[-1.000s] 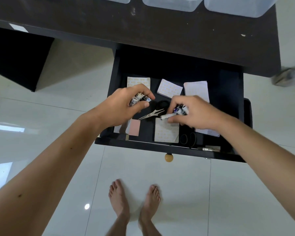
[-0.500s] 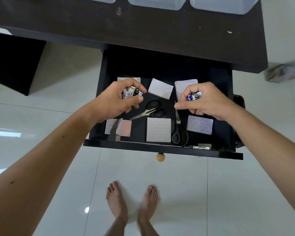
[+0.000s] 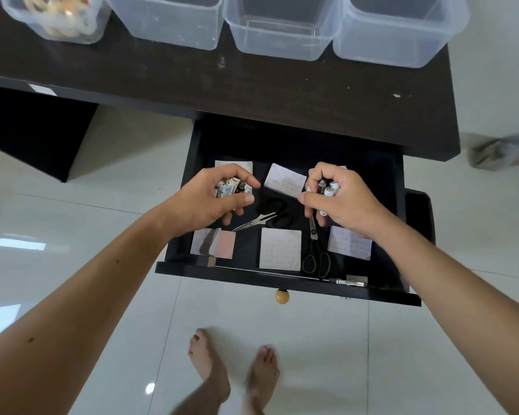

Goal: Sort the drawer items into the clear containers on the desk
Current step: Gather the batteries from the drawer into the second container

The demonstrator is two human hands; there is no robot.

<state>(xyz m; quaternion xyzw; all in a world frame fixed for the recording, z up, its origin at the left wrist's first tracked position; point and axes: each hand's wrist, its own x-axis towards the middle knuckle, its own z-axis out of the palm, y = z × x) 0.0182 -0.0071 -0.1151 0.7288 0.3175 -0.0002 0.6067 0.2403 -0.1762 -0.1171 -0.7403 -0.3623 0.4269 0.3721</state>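
A: Head view, entry. Batteries (image 3: 327,190) sit bunched in the right hand (image 3: 345,202), fingers curled round them; a second bunch (image 3: 231,187) is gripped the same way in the left hand (image 3: 210,202). Both hands hover over the open drawer (image 3: 384,205).

B: Advice for the carry?

A: Judgement only: keep both fists tight and level, lift clear of the drawer front, pick one bin (image 3: 282,28) for all batteries, and let go low inside it so none roll onto the desk (image 3: 252,85).

B: Counts?

A: Batteries: about three ends show on the right, several on the left; exact number cannot be told. Scissors: two, one pair (image 3: 264,218) mid-drawer, another (image 3: 315,253) near the front. Note pads (image 3: 280,248): at least six patches of paper, two partly hidden by the hands. Bins: four in a row, far-left one (image 3: 57,16) already holding items, three looking empty.
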